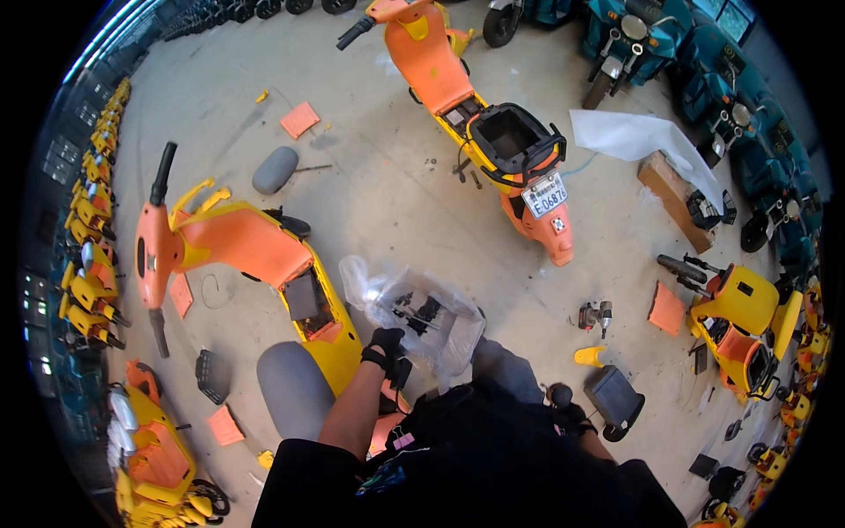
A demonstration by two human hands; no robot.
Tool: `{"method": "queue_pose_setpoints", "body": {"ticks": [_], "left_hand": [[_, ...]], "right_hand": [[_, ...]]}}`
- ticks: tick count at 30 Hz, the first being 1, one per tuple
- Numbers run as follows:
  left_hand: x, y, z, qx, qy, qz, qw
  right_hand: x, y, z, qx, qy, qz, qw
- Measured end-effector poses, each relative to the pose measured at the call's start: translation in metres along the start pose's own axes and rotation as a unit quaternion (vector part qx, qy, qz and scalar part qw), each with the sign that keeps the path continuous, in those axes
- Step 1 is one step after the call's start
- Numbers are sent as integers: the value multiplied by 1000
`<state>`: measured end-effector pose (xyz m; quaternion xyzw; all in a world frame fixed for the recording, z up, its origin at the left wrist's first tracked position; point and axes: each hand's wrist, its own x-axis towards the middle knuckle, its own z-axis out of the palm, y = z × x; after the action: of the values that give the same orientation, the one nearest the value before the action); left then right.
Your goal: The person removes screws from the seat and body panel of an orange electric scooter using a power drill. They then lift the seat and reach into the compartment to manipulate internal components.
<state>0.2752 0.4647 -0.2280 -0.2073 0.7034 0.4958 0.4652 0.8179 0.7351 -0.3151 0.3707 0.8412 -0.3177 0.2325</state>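
The work at the near scooter (242, 239), an orange and yellow one running from the left of the frame to lower centre, looks partway along. Its compartment (327, 310) lies uncovered behind the footboard, with a dark box (303, 297) at its front end. A grey seat (295, 387) sits against its rear; whether it is fastened cannot be told.

The left hand (385, 346), black-gloved, is at lower centre, between the scooter and a plastic-lined bin (459, 327) with small black parts (424, 313) in it. Its fingers look curled, but whether they grip anything is unclear. The right hand (578, 421), lower right of centre, is mostly dark and partly hidden, so its grip cannot be told either.

Judging by the loose pieces, opening up is done and refitting is not: orange panels (299, 120) lie on the floor (370, 194) at upper left, left and right, and the far scooter (429, 66) at top centre has its black bucket (512, 136) open. A power drill (596, 317) lies apart, right of centre
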Motion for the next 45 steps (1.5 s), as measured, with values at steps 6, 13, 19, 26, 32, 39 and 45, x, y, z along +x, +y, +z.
{"method": "queue_pose_setpoints", "body": {"ticks": [6,13,19,26,32,39,45], "left_hand": [[60,92,-19,404,-2,140,904],[241,146,-18,391,-124,358,839],[288,281,56,682,-159,356,618],[400,298,98,554,-43,119,823],[528,245,118,629,-38,135,765],[584,217,188,695,26,163,700],[663,132,192,681,-78,78,724]], "right_hand": [[91,-131,-153,153,-110,176,966],[173,-237,-245,156,6,157,975],[189,-285,-237,199,54,232,951],[182,-343,-199,152,11,254,955],[233,-384,-194,131,-26,210,968],[276,-373,-187,132,-49,237,961],[299,-362,-187,119,-83,239,960]]}}
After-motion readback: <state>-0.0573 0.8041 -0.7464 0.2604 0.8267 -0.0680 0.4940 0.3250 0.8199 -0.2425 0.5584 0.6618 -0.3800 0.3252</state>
